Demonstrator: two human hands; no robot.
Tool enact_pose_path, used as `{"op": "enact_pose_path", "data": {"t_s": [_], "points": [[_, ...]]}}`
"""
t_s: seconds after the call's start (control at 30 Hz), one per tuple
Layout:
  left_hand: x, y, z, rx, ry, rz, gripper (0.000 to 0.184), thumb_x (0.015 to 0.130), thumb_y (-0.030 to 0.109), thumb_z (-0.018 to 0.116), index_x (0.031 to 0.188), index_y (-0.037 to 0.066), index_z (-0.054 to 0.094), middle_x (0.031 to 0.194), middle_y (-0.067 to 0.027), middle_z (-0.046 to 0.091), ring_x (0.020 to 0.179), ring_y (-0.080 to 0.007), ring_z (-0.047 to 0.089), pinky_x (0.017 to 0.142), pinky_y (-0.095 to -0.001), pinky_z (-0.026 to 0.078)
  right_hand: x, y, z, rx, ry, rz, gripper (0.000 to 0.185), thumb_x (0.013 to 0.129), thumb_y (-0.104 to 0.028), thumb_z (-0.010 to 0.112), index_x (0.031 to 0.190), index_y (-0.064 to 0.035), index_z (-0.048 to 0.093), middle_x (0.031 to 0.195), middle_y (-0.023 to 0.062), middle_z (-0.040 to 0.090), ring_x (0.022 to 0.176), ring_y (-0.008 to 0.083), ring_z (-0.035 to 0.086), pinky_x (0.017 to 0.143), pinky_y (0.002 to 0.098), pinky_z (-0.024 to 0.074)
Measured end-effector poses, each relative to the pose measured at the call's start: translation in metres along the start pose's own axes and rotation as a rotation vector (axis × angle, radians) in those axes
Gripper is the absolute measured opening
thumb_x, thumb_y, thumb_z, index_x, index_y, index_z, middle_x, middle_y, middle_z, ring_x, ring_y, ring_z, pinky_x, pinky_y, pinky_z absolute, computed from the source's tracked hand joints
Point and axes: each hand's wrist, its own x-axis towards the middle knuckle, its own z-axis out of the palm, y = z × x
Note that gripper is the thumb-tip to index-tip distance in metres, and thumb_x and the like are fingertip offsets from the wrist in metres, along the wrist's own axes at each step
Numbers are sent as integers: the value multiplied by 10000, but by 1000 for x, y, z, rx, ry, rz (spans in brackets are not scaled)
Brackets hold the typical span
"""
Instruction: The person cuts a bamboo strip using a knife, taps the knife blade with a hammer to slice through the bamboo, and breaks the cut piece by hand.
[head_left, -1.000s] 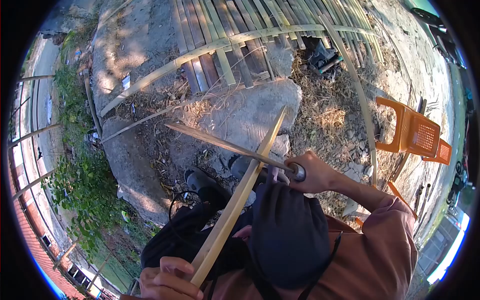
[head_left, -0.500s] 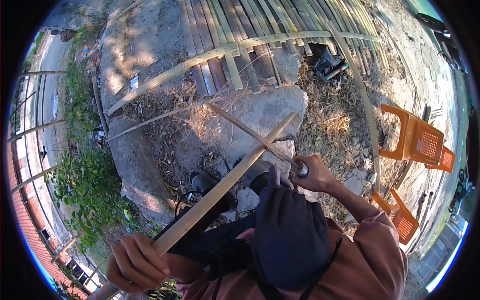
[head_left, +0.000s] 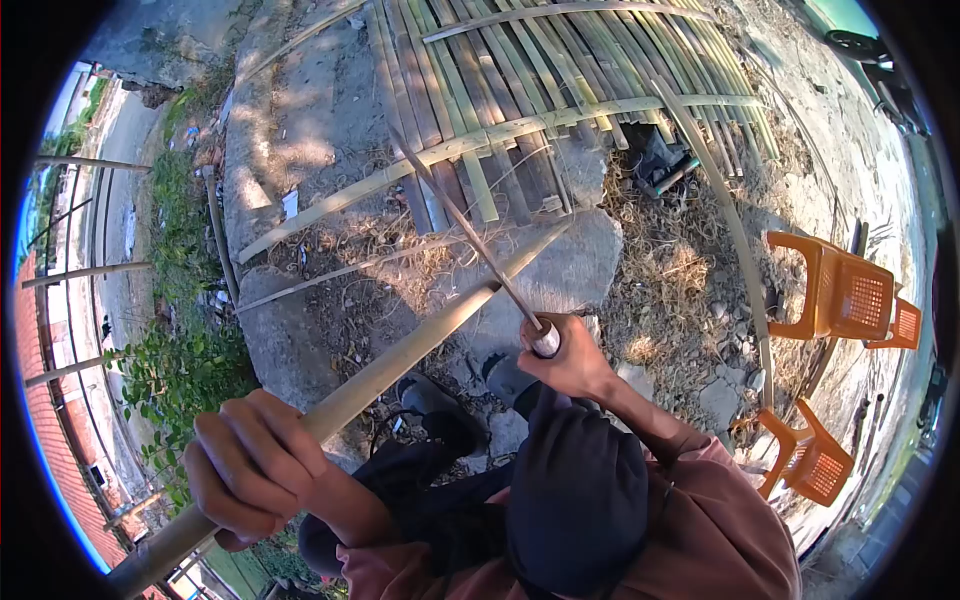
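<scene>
Left hand (head_left: pixel 255 465) wraps the long pale bamboo strip (head_left: pixel 390 365), tip over the grey concrete slab (head_left: pixel 592 268) near its far edge; right hand (head_left: pixel 572 362) clasps the long metal knife (head_left: pixel 468 238) across it: shallow angle's best!

The left hand (head_left: pixel 258 465) gripped a long, pale-brown bamboo pole (head_left: pixel 375 375); the right hand (head_left: pixel 572 362) held a long, narrow, dark blade (head_left: pixel 468 233) crossing its tapered end. Beyond lay a slatted bamboo panel (head_left: pixel 560 70); orange plastic chairs (head_left: pixel 858 290) stood rightward.
</scene>
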Motion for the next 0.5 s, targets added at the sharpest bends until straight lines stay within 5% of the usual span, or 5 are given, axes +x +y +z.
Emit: {"op": "enact_pose_path", "data": {"t_s": [0.2,0.37,0.5], "points": [[10,-5,11,-28,-126,-58,366,843,152,608,524,159,428,390,61,386,289,-32,338,267,-202,337,14,-11,10,11,14,65,226,728,-138,725,812,14,580,687,154,607,631,206,534,677,383,501],[2,7,3,2,-84,-118,313,723,102,621,500,166,410,391,55,388,305,-30,312,330,-181,285,18,-20,21,-13,74,76,197,738,-136,715,821,11,613,711,195,645,686,386,650,707,413,524],[-2,7,8,-23,-79,-115,324,690,118,637,495,181,385,391,61,380,317,-18,308,362,-169,274,12,-37,17,-37,-68,91,189,738,-133,712,833,7,627,732,197,660,728,395,671,729,413,531]]}}
